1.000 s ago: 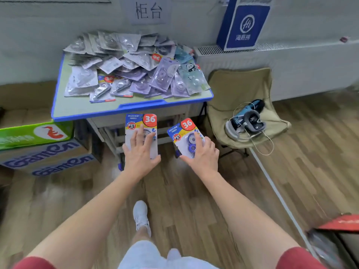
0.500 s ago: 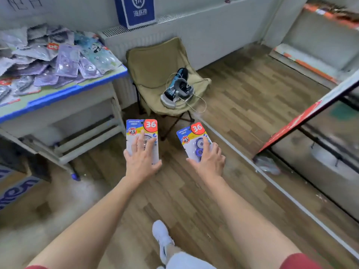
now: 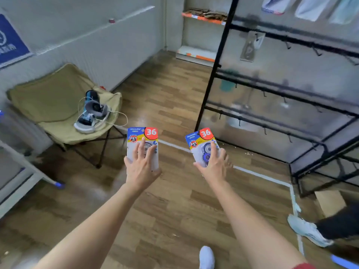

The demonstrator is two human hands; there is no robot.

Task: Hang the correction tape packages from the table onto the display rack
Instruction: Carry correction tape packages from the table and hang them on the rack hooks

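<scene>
While the left hand (image 3: 142, 167) clamps the left package (image 3: 139, 133), the right hand (image 3: 215, 165) clamps the right package (image 3: 197, 139): two held. One hung package (image 3: 249, 47) shows on the rack (image 3: 213, 74), far right.

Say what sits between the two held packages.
Nothing; between left package and right package only wooden floor and its white line show, head view.

My left hand (image 3: 142, 168) holds the left correction tape package (image 3: 142, 135): white "36" on a red disc, top right corner; "PET" on a round red badge, upper left. My right hand (image 3: 215, 165) holds the right correction tape package (image 3: 198, 139): same two markings. White characters on the blue wall sign (image 3: 11, 41): too blurred to read.
</scene>
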